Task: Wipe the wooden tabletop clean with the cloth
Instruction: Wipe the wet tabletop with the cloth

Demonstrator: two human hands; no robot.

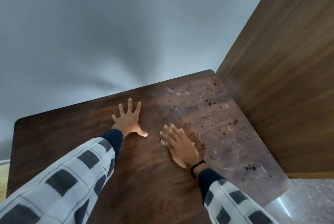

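Single head-worn wide-angle view, looking steeply down, close over wooden tabletop (141, 178)

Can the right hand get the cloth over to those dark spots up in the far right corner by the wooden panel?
Probably yes. The right hand presses the cloth flat beside the stained patch, and nothing stands on the tabletop before the dark spots. The wooden panel only borders them.
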